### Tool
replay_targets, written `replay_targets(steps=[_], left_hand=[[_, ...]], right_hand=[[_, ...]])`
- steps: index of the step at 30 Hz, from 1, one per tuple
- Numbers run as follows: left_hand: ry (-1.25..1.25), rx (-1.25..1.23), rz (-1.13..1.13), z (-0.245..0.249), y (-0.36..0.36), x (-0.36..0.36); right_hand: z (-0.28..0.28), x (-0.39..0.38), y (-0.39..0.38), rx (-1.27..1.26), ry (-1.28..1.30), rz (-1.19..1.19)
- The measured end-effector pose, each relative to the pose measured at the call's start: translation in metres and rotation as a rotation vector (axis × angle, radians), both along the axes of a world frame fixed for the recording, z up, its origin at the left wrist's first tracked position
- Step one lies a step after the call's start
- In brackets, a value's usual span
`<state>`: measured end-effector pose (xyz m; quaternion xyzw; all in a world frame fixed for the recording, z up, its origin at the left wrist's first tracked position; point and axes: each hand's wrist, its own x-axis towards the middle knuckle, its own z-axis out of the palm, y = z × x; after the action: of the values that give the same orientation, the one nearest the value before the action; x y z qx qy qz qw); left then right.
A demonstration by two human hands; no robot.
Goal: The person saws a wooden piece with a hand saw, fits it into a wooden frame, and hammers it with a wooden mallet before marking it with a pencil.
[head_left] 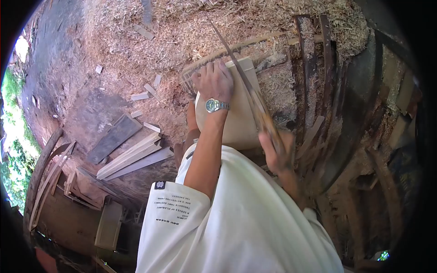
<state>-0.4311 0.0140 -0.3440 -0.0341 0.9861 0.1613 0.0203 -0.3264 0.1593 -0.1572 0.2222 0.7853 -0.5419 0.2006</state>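
Note:
My left hand [214, 82], with a metal watch on its wrist, presses on a pale wooden board [223, 125]. Its fingers curl over the board's far edge. Slightly blurred, my right hand [277, 148] is closed round the near end of a long handsaw [248, 86]. The saw's narrow blade runs away from me, slanting up and left across the right part of the board, close to a thin pale strip of wood. The board rests at my lap, and its underside is hidden.
Wood shavings [168, 45] cover the ground ahead. To the left lie a grey plank [114, 138] and pale wood strips [132, 154]. Long dark timbers [325, 68] stretch along the right. A wooden box-like piece [108, 225] stands at lower left.

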Motion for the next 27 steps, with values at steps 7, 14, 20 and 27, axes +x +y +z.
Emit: replay_targets(steps=[7,14,20,27], left_hand=[[0.009,0.044,0.002,0.002,0.001,0.003],[0.036,0.023,0.004,0.003,0.000,-0.001],[0.051,0.034,0.004,-0.001,0.001,0.001],[0.033,0.013,0.011,0.001,0.001,0.002]], right_hand=[[-0.017,-0.016,-0.004,-0.022,-0.005,0.030],[0.009,-0.002,-0.010,0.024,0.021,-0.041],[-0.015,0.005,-0.003,0.067,0.222,0.081],[-0.038,-0.033,-0.020,0.052,0.026,-0.029]])
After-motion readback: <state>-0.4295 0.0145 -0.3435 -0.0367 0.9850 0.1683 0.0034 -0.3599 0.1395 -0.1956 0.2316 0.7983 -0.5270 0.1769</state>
